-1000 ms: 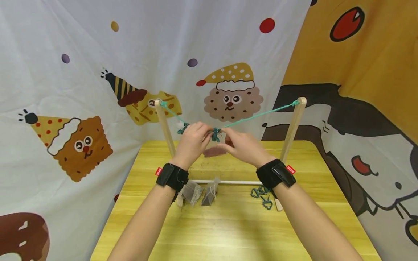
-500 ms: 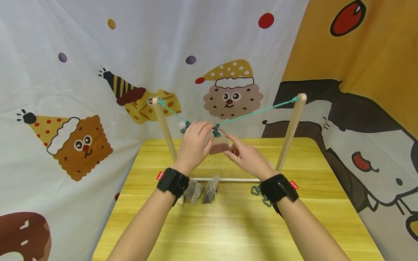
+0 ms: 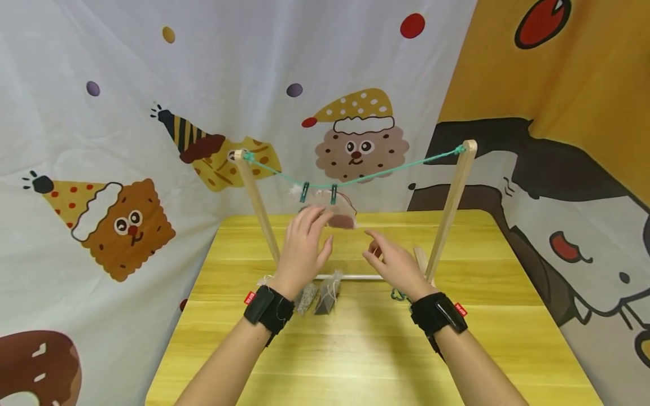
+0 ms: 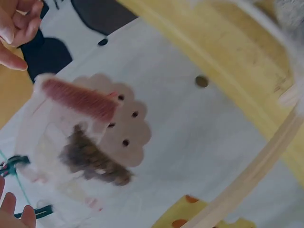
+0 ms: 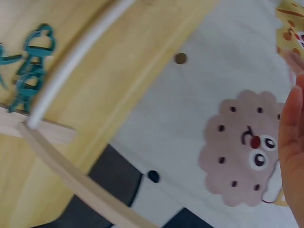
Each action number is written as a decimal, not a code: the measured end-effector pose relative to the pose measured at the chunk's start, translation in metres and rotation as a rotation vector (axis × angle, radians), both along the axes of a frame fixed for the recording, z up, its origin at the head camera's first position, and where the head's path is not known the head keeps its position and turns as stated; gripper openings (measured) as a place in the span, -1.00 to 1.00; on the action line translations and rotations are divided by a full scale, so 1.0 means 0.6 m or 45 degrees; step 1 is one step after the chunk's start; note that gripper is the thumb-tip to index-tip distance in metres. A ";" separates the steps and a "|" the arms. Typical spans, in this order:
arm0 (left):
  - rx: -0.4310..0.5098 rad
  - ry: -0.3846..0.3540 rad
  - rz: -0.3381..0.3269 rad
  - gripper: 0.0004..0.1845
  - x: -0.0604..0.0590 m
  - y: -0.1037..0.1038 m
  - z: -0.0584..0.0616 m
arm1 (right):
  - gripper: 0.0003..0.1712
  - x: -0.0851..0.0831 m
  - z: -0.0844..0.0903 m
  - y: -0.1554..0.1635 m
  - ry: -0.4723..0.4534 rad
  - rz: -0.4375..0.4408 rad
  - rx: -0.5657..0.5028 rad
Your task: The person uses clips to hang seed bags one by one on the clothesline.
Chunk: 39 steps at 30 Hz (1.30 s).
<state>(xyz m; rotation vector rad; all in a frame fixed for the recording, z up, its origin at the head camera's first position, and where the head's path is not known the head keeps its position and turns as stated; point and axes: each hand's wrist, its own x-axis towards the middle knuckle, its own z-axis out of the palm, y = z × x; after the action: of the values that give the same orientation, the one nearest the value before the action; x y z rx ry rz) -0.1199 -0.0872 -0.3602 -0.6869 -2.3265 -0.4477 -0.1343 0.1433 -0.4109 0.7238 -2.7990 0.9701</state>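
we see the tea bag (image 3: 339,214) hanging from the green string (image 3: 386,176) by two clips (image 3: 333,194), at 12 o'clock from both hands. our left hand (image 3: 303,245) has loose, spread fingers just below it, holding nothing; our right hand (image 3: 393,262) is relaxed and wide over the table (image 3: 355,349), at 4 o'clock from the bag
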 end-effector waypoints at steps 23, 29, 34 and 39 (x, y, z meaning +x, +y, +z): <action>-0.152 -0.394 0.288 -0.47 0.041 -0.030 -0.233 | -0.49 0.036 -0.219 0.080 -0.068 -0.164 0.304; -0.128 -0.483 0.312 -0.47 0.054 -0.038 -0.277 | -0.45 0.051 -0.263 0.106 -0.093 -0.243 0.349; -0.103 -0.560 0.325 -0.50 0.064 -0.044 -0.303 | -0.44 0.061 -0.290 0.115 -0.046 -0.239 0.403; -0.101 -0.599 0.321 -0.49 0.071 -0.048 -0.324 | -0.40 0.068 -0.307 0.118 0.002 -0.204 0.492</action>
<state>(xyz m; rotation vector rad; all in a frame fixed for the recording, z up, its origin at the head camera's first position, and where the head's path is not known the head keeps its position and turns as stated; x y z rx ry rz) -0.0774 -0.1160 -0.5545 -0.3369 -2.8410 -0.4370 -0.0934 0.2140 -0.5952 0.5192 -3.0195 0.4055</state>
